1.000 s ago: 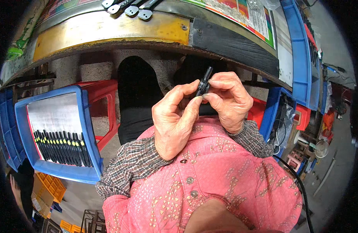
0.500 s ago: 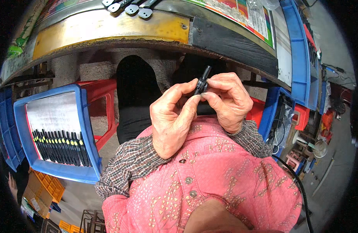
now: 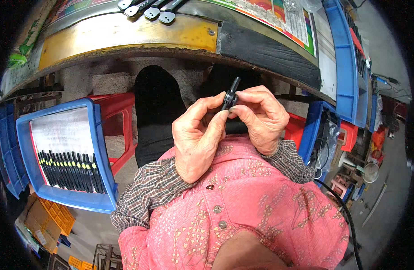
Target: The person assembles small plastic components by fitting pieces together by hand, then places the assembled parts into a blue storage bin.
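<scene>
A small black part with a narrow rod-like end (image 3: 235,84) is held upright over my lap, just short of the bench edge. My left hand (image 3: 199,135) pinches it from the left between thumb and fingers. From the other side, my right hand (image 3: 262,118) grips its wider middle, thumb and fingertips pressed on it. The part's lower end is hidden behind my fingers, and its exact kind cannot be made out. Both hands are closed on this one part.
On my left, a blue tray (image 3: 100,148) holds a row of black parts (image 3: 72,171) with yellow-green dots. Several black pieces with metal ends (image 3: 167,17) lie on the workbench (image 3: 126,33). Blue bins (image 3: 348,58) stand at the right, beside a red stool (image 3: 348,136).
Both hands have shifted slightly left with the black part. The part's tilt has changed a little; the grip looks the same.
</scene>
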`<action>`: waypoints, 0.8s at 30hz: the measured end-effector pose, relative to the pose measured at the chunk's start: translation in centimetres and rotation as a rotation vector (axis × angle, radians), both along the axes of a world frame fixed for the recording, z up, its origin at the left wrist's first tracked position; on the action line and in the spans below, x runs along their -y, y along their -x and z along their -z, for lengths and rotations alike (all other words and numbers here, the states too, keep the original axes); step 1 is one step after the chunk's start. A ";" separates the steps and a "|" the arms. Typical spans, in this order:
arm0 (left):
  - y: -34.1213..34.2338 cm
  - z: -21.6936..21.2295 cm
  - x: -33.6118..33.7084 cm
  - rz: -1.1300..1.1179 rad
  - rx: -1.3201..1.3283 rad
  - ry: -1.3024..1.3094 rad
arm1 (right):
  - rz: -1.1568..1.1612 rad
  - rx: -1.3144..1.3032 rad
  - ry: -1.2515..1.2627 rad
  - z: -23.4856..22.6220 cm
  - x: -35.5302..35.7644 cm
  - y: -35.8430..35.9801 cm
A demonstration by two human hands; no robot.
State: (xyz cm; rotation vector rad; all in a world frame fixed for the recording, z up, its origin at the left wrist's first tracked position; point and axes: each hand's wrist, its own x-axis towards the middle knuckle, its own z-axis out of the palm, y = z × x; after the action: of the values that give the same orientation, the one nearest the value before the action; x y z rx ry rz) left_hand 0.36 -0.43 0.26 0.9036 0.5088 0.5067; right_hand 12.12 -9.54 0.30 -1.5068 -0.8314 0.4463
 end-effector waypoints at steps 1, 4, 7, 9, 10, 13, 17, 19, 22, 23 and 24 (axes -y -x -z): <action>0.0 0.0 0.1 -0.008 -0.006 -0.026 | 0.009 0.011 0.014 -0.1 0.1 0.0; 0.0 0.1 0.2 -0.003 -0.036 -0.059 | 0.023 0.068 0.041 0.0 0.1 0.0; -0.2 0.5 0.1 0.014 -0.011 -0.081 | 0.039 0.116 0.056 0.0 0.0 -0.1; -0.3 0.4 0.0 0.007 -0.005 -0.041 | 0.048 0.116 0.056 0.0 -0.2 -0.1; -0.4 0.3 -0.1 -0.003 -0.002 -0.002 | 0.053 0.105 0.064 0.0 -0.4 -0.1; 0.1 0.3 -0.6 -0.022 -0.030 -0.014 | 0.051 0.080 0.061 0.2 -1.0 0.3; 0.9 -0.2 -0.4 -0.082 -0.106 -0.134 | 0.037 0.187 0.122 -0.3 -1.3 0.9; 0.3 0.1 -0.7 -0.120 -0.092 -0.311 | 0.093 0.344 0.184 -0.5 -1.1 0.9; 0.2 0.9 -0.1 -0.206 -0.029 -0.410 | 0.129 0.379 0.222 -0.2 -0.7 1.7; 0.3 0.9 -0.1 -0.219 -0.020 -0.401 | 0.134 0.297 0.226 0.8 0.0 0.8; 0.4 0.7 0.1 -0.210 0.002 -0.385 | 0.117 0.323 0.242 0.6 0.2 0.9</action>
State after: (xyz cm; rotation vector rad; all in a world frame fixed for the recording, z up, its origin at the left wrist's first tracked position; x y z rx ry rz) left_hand -0.04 -0.50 -0.49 1.2237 0.5163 0.8145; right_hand 11.18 -9.70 -0.28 -1.8734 -0.9586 0.2234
